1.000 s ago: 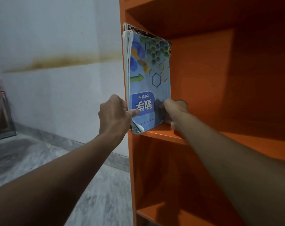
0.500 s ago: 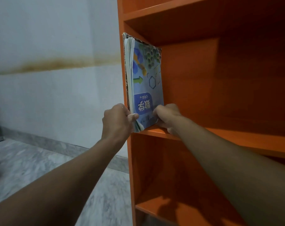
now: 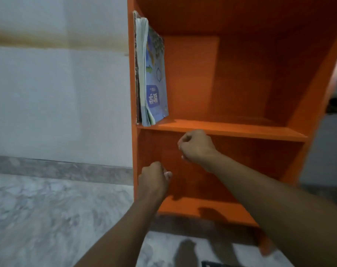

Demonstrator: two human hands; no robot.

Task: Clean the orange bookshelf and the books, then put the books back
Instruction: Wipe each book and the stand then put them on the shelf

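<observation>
Books upright on orange bookshelf, pressed against its left wall, unsupported on right. Left hand, right hand below that shelf board, fingers curled together, empty. Risk: stack tips rightward, slides out.

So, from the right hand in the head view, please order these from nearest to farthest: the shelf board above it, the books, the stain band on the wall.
From the right hand:
1. Shelf board, just above the knuckles.
2. Books, up and left, standing against the bookshelf's left wall.
3. Stain band, far left on the white wall.
</observation>
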